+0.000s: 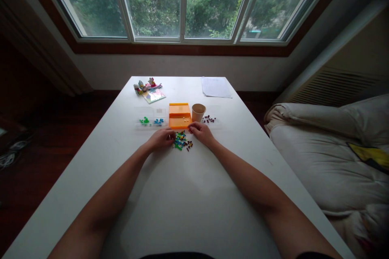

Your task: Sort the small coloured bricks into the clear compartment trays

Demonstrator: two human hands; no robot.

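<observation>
A mixed pile of small building bricks in green, blue, yellow and dark brown lies on the white table. At its left edge is my left hand, fingers curled together beside the bricks; what they hold, if anything, is hidden. My right hand is closed in a pinch near the front right corner of an orange tray, and anything in its fingertips is too small to name. A few pale pieces rest inside the tray. Right behind my right hand stands a brown paper cup.
Left of the tray, a clear plastic box holds green bricks and blue bricks. Dark brown bricks sit right of the cup. Farther back are colourful figures, a booklet and paper sheets. A sofa flanks the table.
</observation>
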